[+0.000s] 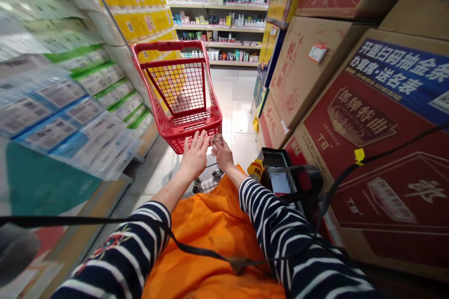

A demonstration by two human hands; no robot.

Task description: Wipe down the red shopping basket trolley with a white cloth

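A red plastic shopping cart (182,98) stands in the aisle straight ahead of me, its basket holding nothing that I can see. My left hand (195,154) reaches to the cart's near edge with its fingers stretched out flat against it. My right hand (220,152) is beside it, fingers curled over the cart's handle. Both arms wear navy and white striped sleeves. An orange apron or bag (210,243) lies across my front below the arms.
Shelves of packaged goods (70,98) line the left side. Stacked red and brown cartons (368,126) wall the right. A black device (287,177) sits by the cartons. A tiled floor (235,103) runs ahead to shelves of bottles (224,18).
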